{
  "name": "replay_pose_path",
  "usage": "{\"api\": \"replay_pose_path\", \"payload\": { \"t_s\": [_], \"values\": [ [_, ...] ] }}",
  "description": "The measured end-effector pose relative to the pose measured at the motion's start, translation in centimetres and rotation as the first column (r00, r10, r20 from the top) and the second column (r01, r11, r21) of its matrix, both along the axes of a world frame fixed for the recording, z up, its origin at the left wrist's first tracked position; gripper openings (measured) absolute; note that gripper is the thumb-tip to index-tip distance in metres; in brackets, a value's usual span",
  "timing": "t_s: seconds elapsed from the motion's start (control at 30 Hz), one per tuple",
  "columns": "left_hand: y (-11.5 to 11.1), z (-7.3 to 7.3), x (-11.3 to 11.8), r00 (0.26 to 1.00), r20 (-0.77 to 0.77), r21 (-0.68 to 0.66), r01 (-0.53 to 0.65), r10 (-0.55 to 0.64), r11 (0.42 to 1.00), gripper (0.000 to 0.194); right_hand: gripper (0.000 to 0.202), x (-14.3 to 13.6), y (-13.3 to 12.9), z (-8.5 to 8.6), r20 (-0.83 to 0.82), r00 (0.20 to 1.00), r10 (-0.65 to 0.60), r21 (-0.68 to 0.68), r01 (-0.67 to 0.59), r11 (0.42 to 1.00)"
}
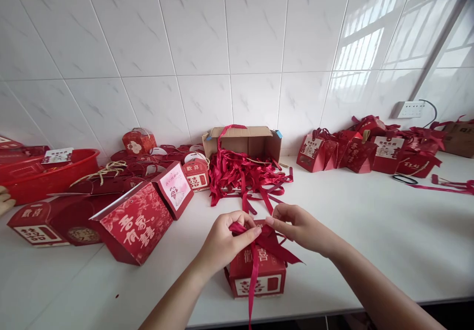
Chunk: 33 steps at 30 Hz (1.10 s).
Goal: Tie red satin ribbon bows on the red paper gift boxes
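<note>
A red gift box (pixel 259 271) with white and gold characters stands upright on the white counter in front of me. Across its top runs a red ribbon (pixel 253 275), one end hanging down the front and another spreading to the right. My left hand (pixel 227 238) pinches a loop of this ribbon between thumb and fingers. Close beside it, my right hand (pixel 296 226) has thumb and forefinger pressed on the ribbon at the box's top. The knot area is partly covered by my fingers.
Behind the box, a cardboard carton (pixel 246 140) spills a heap of red ribbons (pixel 248 177). Several red boxes (pixel 135 221) lie at left near a red basin (pixel 79 165), with another person's hand (pixel 5 201) at the edge. More finished-looking boxes (pixel 361 152) line the wall at right.
</note>
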<state>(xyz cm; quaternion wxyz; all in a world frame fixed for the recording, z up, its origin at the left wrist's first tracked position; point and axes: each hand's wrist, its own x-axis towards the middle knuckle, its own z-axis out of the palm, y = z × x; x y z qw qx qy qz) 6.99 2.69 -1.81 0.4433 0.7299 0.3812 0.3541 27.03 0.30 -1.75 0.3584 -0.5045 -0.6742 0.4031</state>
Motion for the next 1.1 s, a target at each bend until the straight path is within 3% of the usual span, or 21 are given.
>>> {"api": "replay_pose_path", "payload": {
  "t_s": [0.17, 0.3, 0.7, 0.83, 0.97, 1.1],
  "values": [
    [0.2, 0.0, -0.1, 0.999, 0.019, -0.082, 0.028, -0.026, 0.996, 0.022, 0.031, -0.3, 1.0, 0.1, 0.007, 1.000, 0.016, 0.225, -0.017, 0.974],
    [0.6, -0.1, 0.1, 0.999, 0.023, -0.075, 0.026, -0.025, 0.997, 0.022, 0.029, -1.4, 2.1, 0.4, 0.060, 0.998, 0.011, 0.260, -0.026, 0.965],
    [0.2, 0.1, 0.6, 0.998, -0.020, -0.048, -0.057, 0.056, 0.997, 0.029, 0.032, -1.8, 2.3, -1.4, -0.085, 0.981, -0.172, 0.366, 0.192, 0.911],
    [0.0, -0.1, 0.5, 0.997, -0.024, -0.041, -0.069, 0.068, 0.997, 0.028, 0.034, -1.9, 2.5, -1.7, -0.082, 0.962, -0.259, 0.433, 0.269, 0.861],
    [-0.2, -0.1, 0.4, 0.998, 0.000, -0.032, -0.063, 0.063, 0.998, 0.024, 0.037, -1.9, 2.3, -2.1, -0.167, 0.953, -0.253, 0.324, 0.296, 0.899],
    [-0.2, 0.6, 0.0, 1.000, 0.002, -0.044, 0.005, -0.004, 0.999, 0.019, 0.041, -1.8, 1.8, -1.9, -0.279, 0.947, -0.160, 0.118, 0.199, 0.973]
  ]
}}
